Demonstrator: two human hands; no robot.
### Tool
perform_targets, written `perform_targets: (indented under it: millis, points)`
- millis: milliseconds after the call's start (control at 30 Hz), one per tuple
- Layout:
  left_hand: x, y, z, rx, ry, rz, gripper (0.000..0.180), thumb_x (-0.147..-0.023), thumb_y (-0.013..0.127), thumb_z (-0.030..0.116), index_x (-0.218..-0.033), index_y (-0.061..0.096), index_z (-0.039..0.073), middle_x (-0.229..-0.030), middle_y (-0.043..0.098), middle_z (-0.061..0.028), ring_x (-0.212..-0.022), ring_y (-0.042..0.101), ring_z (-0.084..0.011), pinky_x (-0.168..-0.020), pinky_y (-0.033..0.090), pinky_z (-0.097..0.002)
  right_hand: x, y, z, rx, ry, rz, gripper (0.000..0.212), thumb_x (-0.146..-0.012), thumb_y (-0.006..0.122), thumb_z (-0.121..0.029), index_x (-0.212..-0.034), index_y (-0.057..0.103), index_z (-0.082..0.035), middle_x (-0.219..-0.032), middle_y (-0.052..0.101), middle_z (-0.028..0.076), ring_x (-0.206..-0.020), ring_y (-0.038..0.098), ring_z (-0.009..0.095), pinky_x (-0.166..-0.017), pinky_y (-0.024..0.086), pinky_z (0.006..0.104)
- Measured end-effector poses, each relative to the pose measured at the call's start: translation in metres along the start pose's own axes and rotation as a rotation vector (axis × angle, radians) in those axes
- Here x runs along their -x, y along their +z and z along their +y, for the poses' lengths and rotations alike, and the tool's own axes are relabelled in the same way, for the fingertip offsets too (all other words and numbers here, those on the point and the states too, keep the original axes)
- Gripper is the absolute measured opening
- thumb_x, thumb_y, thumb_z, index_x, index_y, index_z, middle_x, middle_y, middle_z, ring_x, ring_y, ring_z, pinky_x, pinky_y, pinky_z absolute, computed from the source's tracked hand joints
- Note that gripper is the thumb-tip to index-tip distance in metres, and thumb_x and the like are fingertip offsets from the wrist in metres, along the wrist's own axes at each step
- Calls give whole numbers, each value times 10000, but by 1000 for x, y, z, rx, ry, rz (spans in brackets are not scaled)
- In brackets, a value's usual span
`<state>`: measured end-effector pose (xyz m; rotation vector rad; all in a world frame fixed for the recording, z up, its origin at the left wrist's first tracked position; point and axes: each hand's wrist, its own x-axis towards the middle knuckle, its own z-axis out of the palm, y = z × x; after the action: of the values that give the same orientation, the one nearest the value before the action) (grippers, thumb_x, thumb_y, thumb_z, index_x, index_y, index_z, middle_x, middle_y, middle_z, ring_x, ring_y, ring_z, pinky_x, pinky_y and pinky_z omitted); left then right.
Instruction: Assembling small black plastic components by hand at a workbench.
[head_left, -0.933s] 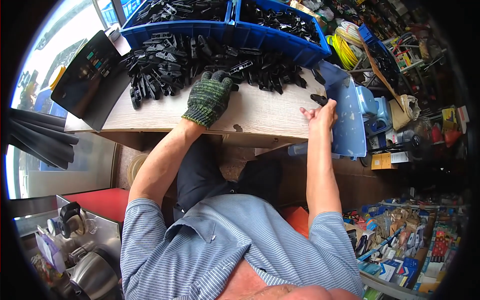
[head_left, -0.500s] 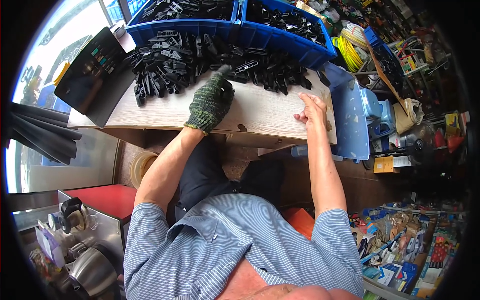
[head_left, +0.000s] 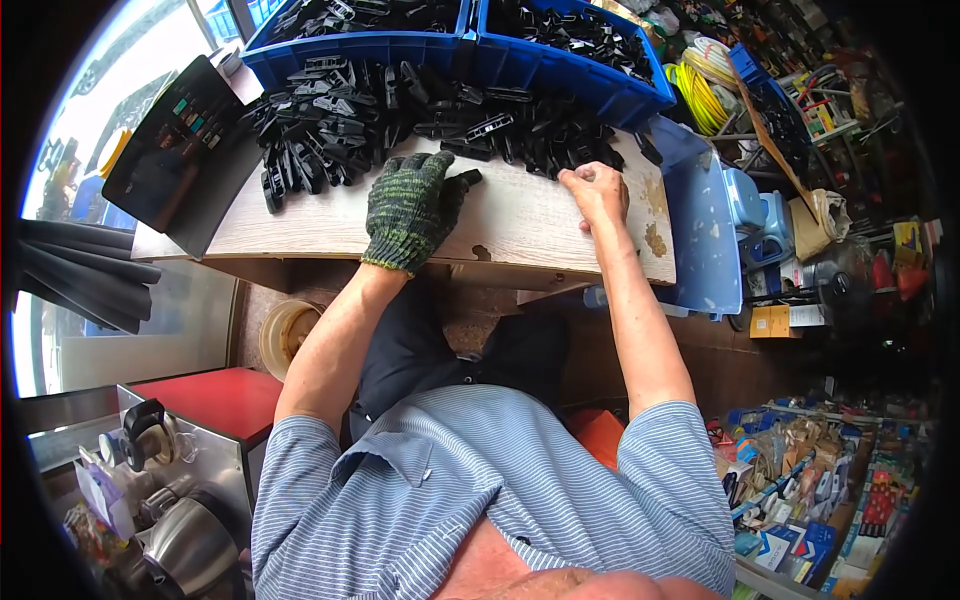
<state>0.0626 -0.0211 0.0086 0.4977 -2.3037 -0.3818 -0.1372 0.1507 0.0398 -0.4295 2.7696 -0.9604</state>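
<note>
1. The left hand [head_left: 412, 205], in a green knitted work glove, lay flat and spread wide on the pale wooden worktop [head_left: 520, 225]; its fingertips touched one small black plastic part [head_left: 463, 180] at the near edge of the heap.
2. The bare right hand [head_left: 596, 192] was curled narrow, with fingertips pressing at the edge of the heap; whether it held a part, I cannot tell.
3. The heap of black plastic clips [head_left: 400, 115] covered the far half of the worktop.
4. Behind the heap stood two blue plastic bins [head_left: 470, 45], filled with similar black parts.
5. A dark tablet-like board [head_left: 175, 155] leaned at the left end of the worktop.
</note>
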Motion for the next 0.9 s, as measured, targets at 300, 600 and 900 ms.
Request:
perform_targets:
  millis: [300, 600, 900]
  points:
    - [17, 24, 47, 433, 62, 101, 338, -841, 702, 67, -1178, 672, 71, -1159, 673, -166, -1103, 626, -353, -925, 502, -422, 21, -3, 21, -673, 110, -287, 286, -856, 748, -292, -835, 618, -38, -509, 415, -35, -367, 396, 100, -395, 462, 288]
    - [11, 53, 68, 580, -26, -144, 310, -904, 653, 175, -1204, 636, 99, -1083, 679, -138, -1018, 643, -342, -845, 518, -446, 42, 13, 35, -857, -100, -471, 317, -926, 711, -347, -853, 660, -43, -487, 436, -31, -366, 350, 76, -362, 364, 266]
    - [8, 59, 75, 710, -356, -155, 244, -967, 607, 215, -1155, 635, 61, -1040, 700, -153, -951, 674, -353, -805, 529, -414, 53, 20, 25, -779, -127, -390, 335, -919, 726, -347, -929, 709, -13, -504, 464, -37, -364, 376, 59, -367, 325, 238]
